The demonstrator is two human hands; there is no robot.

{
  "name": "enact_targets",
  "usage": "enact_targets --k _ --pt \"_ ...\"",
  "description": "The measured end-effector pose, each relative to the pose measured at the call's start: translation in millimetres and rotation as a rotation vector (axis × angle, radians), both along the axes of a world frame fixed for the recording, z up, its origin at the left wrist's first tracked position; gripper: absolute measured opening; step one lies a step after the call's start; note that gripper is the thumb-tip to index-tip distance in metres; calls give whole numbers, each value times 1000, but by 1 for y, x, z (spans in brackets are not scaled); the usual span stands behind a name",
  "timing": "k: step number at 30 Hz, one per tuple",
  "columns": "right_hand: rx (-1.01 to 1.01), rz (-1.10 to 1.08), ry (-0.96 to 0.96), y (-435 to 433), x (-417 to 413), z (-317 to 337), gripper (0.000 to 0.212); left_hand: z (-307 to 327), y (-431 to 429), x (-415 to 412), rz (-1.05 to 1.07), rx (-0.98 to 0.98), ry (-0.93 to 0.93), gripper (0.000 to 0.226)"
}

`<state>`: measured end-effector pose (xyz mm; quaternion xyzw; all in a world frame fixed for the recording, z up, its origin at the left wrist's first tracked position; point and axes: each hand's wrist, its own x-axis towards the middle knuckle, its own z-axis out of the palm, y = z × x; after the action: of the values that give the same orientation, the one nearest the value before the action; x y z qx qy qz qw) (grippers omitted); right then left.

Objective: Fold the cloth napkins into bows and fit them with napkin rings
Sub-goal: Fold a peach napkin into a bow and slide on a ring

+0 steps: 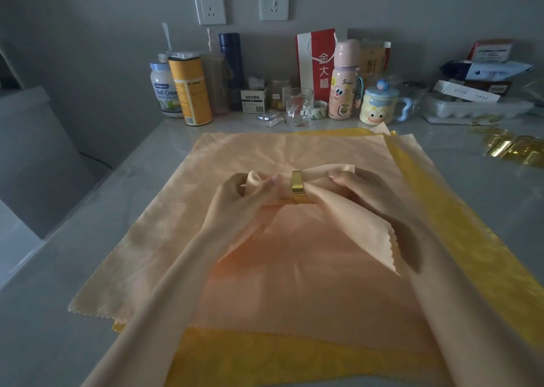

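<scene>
Grey counter [59, 313] nearest us carries flat napkins [164, 239]. Over them our left hand [250, 192] pinches one loop of the bow [347, 221] and our right hand [359, 189] pinches the other, the ring [298, 187] round its waist between them. Uneven pulling could drag a loop out through the ring. Far right lie blurred gold pieces [512, 148], perhaps spare rings.

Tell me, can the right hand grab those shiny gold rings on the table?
Probably yes. The gold rings lie on the table right of the right hand, nothing between. But that hand pinches the napkin, so it must let go first.
</scene>
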<state>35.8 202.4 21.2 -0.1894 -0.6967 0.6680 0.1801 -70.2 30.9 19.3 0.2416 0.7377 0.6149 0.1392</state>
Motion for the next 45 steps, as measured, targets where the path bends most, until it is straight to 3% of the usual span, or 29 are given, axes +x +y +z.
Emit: enact_targets --k 4,9,11,14,20,25,29,33,39,42,45 --pt "-107 21 83 -6 1 -3 7 -12 -2 -5 -10 -5 -306 68" --pt "-290 79 163 -8 2 0 17 -12 -1 8 -114 100 -427 53" --pt "-324 76 175 -8 2 -2 18 -2 -6 -2 -192 157 -597 50" --pt "-284 101 135 -9 -1 -6 18 0 -5 -4 -177 111 -662 31" --pt "7 102 -104 -8 -3 -9 16 -9 0 -6 12 -39 -326 36" --pt "64 -13 -55 -10 -4 -12 19 -12 1 -4 64 -96 -88 22" --pt "-26 -3 -9 -12 -5 -11 19 -13 1 -8 33 -151 5 4" --pt "-45 -50 42 -9 -5 -8 32 -12 3 -10 -6 -156 -12 12" --pt "286 -124 -21 -3 -5 -13 17 -16 6 -7 -3 -168 -81 11" --pt "483 -161 -4 -4 -5 -15 20 -18 6 -4 -6 -172 -29 19" --pt "555 41 -22 -11 -1 -6 18 -19 9 -1 -25 -199 97 9"
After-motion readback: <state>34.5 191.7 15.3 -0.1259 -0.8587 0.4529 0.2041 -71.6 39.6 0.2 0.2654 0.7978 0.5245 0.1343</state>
